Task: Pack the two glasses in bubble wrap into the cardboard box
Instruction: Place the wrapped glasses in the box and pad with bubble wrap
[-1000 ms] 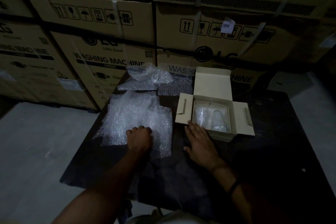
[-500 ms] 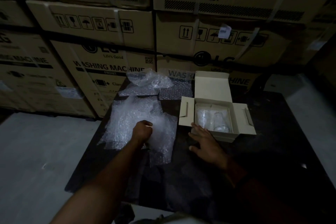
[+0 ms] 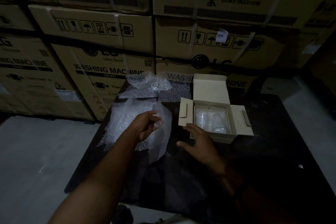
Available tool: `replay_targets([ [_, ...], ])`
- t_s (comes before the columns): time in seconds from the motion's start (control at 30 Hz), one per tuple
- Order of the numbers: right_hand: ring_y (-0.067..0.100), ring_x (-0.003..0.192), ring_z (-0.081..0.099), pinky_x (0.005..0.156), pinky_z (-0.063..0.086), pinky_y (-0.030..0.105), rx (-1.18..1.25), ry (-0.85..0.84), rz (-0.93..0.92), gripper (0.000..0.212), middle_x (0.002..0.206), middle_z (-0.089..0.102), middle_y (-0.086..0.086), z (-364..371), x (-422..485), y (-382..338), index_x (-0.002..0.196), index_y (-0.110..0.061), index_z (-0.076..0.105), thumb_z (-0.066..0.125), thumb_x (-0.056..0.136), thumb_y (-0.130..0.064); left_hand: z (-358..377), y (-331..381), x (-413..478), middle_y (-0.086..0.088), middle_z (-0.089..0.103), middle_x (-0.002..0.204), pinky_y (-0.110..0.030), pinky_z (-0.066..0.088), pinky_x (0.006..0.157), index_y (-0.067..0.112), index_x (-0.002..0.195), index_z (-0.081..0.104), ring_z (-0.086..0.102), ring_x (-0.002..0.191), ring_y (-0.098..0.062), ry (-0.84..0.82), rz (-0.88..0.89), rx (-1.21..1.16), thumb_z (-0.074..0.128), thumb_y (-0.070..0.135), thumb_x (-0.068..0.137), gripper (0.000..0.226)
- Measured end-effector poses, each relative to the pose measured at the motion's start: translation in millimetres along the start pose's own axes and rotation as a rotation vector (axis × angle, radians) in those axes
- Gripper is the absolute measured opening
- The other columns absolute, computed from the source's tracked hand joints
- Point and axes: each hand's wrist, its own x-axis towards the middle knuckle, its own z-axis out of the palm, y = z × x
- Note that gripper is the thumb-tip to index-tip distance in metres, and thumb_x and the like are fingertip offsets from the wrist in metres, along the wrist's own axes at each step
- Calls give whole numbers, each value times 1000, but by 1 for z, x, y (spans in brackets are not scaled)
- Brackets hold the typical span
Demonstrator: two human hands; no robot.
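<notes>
Glasses (image 3: 213, 122) in cardboard box (image 3: 209, 90) just beyond spread right hand (image 3: 200, 141); bubble wrap (image 3: 120, 123) pinched in left hand (image 3: 147, 126).

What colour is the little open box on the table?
The box is pale beige cardboard, plain inside; the head view shows it best.

Dim, shadowy view, soft blur, edges bowed

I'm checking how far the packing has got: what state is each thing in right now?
Cardboard box: open, lid upright, side flaps spread.
Glasses: lying inside the box; too dim to tell if they are wrapped.
Bubble wrap sheet: one edge raised, the rest lying flat.
Left hand: grips the sheet.
Right hand: open, fingers spread, at the box's near left corner.
</notes>
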Motion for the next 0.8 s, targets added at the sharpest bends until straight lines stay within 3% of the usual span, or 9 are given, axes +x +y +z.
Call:
replay_targets([
  [0.1,4,125,44,104,40,26,85,-17,-12,91,140,46,-14,3,-5,-29,139,-29,42,70,63,-70,22,6,-11,-15,58,90,-25,57,67,6,112,50,63,72,-18,-91,57,61,40,-14,92,30],
  [0.2,-5,104,54,85,46,15,253,49,27,65,118,57,-22,4,-3,-45,128,-35,49,76,71,-51,38,7,-17,-13,63,86,-25,58,66,3,108,52,67,73,-18,-143,68,127,43,-15,90,26],
  [0.3,12,84,64,65,49,19,275,110,172,15,91,66,-8,-2,-1,-50,104,-25,63,60,90,-32,44,7,-17,-16,66,95,-33,58,75,8,124,45,69,83,-23,-194,69,150,49,-13,89,41],
  [0.4,9,67,59,49,38,9,303,186,283,20,78,65,-2,-14,1,-42,90,-14,65,51,97,-25,40,10,-16,-15,69,99,-34,55,70,17,118,47,67,80,-25,-153,122,259,53,-2,91,34],
  [0.47,6,67,62,52,44,7,566,206,358,18,85,70,3,-26,3,-35,96,-10,69,53,97,-19,35,9,-13,-9,71,96,-32,48,69,18,110,55,64,74,-21,-64,221,351,57,3,89,26],
  [0.53,14,70,66,57,52,16,874,190,434,15,87,71,7,-39,3,-30,99,-8,68,53,96,-10,34,6,-13,4,69,79,-24,44,65,17,94,61,59,66,-9,-1,316,462,58,2,88,17],
  [0.63,19,71,67,62,57,25,1048,134,483,18,85,71,9,-61,3,-22,102,0,66,50,96,-7,39,-3,-13,6,62,89,-13,44,66,12,111,61,53,76,-5,-28,269,580,60,10,91,20],
  [0.73,17,67,68,58,58,27,1143,65,497,20,82,70,8,-77,1,-15,99,-3,64,46,99,-11,41,-11,-7,0,63,111,-31,41,81,11,119,62,58,98,-20,-65,116,707,64,38,88,41],
  [0.8,19,70,67,60,58,28,1161,44,505,21,85,68,9,-82,-1,-9,101,-3,63,45,99,-13,42,-15,-3,-1,70,93,-30,44,73,11,102,68,62,86,-20,-88,98,710,68,35,85,29],
])
